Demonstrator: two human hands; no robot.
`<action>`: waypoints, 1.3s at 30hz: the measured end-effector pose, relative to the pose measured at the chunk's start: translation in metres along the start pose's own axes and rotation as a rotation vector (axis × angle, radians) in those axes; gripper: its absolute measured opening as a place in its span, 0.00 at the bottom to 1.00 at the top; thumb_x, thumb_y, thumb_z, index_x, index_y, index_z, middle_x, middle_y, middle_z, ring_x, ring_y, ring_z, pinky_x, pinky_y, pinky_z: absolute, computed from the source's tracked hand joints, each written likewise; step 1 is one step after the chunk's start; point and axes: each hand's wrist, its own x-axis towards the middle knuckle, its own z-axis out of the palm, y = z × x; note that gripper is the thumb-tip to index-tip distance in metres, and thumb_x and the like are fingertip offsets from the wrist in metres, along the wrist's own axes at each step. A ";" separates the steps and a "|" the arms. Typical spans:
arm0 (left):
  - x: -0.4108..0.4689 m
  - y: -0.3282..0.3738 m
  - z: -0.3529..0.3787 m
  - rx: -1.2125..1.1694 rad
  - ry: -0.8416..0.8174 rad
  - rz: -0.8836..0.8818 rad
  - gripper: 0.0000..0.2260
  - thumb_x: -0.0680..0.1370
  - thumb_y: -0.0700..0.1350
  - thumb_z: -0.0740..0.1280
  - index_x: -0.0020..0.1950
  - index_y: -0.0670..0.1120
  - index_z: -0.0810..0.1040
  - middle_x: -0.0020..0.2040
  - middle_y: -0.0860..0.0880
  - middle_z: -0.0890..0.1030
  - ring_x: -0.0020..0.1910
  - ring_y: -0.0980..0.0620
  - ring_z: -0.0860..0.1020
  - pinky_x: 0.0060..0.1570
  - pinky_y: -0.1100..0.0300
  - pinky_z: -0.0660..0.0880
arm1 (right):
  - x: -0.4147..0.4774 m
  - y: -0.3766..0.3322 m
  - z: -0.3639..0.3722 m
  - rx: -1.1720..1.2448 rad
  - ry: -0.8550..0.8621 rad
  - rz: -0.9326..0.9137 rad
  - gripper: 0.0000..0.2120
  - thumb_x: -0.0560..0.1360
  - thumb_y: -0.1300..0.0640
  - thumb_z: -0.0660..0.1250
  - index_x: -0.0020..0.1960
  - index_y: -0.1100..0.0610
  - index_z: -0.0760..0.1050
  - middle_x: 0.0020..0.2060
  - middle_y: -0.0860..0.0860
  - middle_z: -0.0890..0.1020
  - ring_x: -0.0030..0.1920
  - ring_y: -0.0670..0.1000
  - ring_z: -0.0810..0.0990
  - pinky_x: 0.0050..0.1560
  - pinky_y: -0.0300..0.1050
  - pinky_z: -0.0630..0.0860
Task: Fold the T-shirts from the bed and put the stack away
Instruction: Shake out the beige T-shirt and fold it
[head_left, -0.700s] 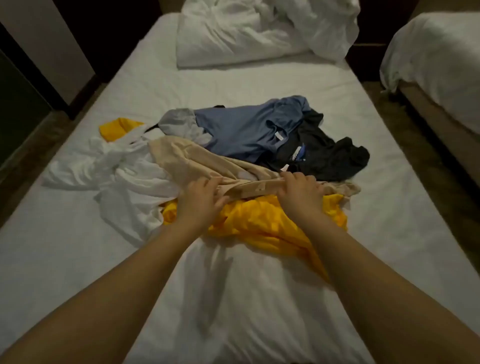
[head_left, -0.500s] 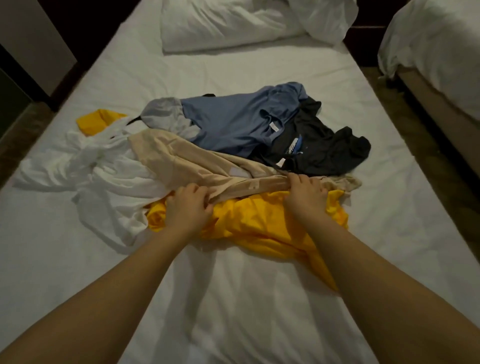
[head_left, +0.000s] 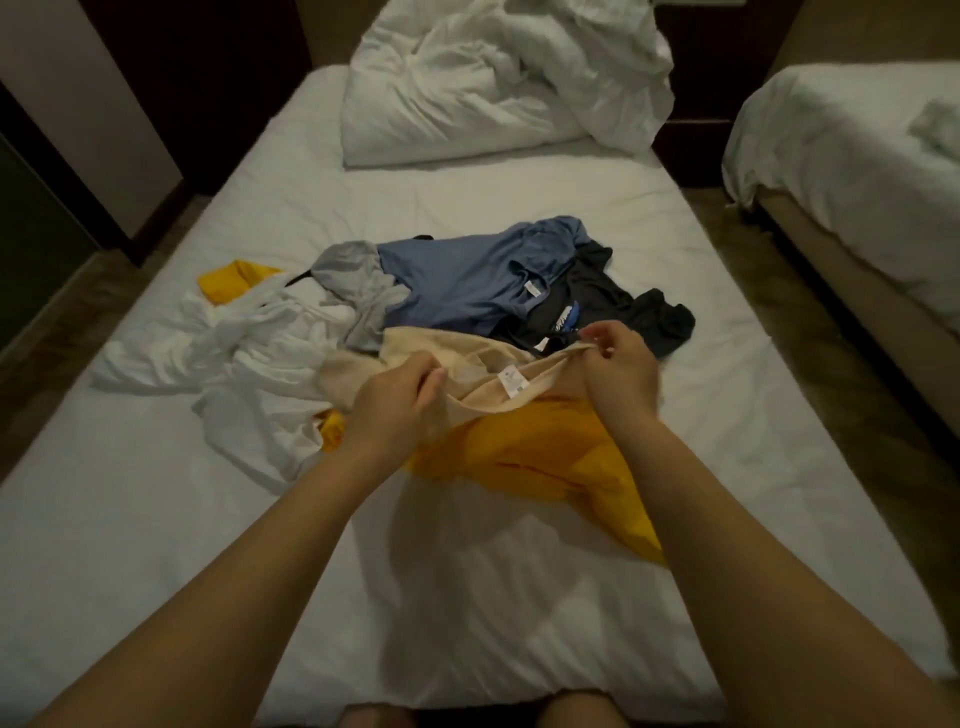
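T-shirt heap (head_left: 395, 332) sits mid-bed (head_left: 156, 519), all unfolded, spread from nr the left edge to short of the right edge.

Head view: both hands are on the beige shirt (head_left: 483, 364) at the heap's near side. Left hand (head_left: 389, 405) grips a bunch of its cloth, fingers curled. Right hand (head_left: 618, 374) pinches its edge w/ thumb & fingertips, held up off the bed. White label (head_left: 511, 383) shows on the cloth btw the hands.

Yellow shirt (head_left: 530, 457) lies under the beige one, trailing toward the near edge beneath the right forearm. White shirt (head_left: 249, 353) spreads toward the left edge. Blue shirt (head_left: 467, 280) is on the far side, grey shirt (head_left: 358, 291) touching its left, black shirt (head_left: 613, 312) on its right.

Crumpled white duvet (head_left: 493, 88) is at the far end. Second bed (head_left: 857, 182) stands apart on the right.
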 end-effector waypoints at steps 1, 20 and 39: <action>-0.008 0.009 -0.008 -0.023 -0.005 0.014 0.10 0.80 0.44 0.59 0.42 0.42 0.73 0.36 0.45 0.75 0.38 0.44 0.74 0.37 0.51 0.68 | -0.005 -0.014 -0.011 0.095 0.011 0.011 0.08 0.75 0.63 0.62 0.51 0.55 0.76 0.48 0.53 0.78 0.47 0.50 0.75 0.46 0.42 0.71; -0.085 0.179 -0.099 -0.084 -0.453 0.331 0.19 0.75 0.41 0.69 0.62 0.55 0.69 0.50 0.56 0.77 0.52 0.55 0.76 0.51 0.71 0.73 | -0.151 -0.183 -0.170 0.421 -0.351 -0.554 0.20 0.63 0.79 0.57 0.35 0.54 0.71 0.30 0.47 0.70 0.29 0.40 0.68 0.32 0.31 0.64; -0.111 0.053 0.088 -0.003 -0.499 0.060 0.16 0.76 0.47 0.68 0.64 0.51 0.74 0.54 0.49 0.79 0.51 0.52 0.77 0.54 0.56 0.74 | -0.182 0.101 -0.029 -0.127 -0.459 0.269 0.21 0.73 0.55 0.69 0.63 0.58 0.70 0.58 0.57 0.77 0.58 0.57 0.75 0.49 0.42 0.68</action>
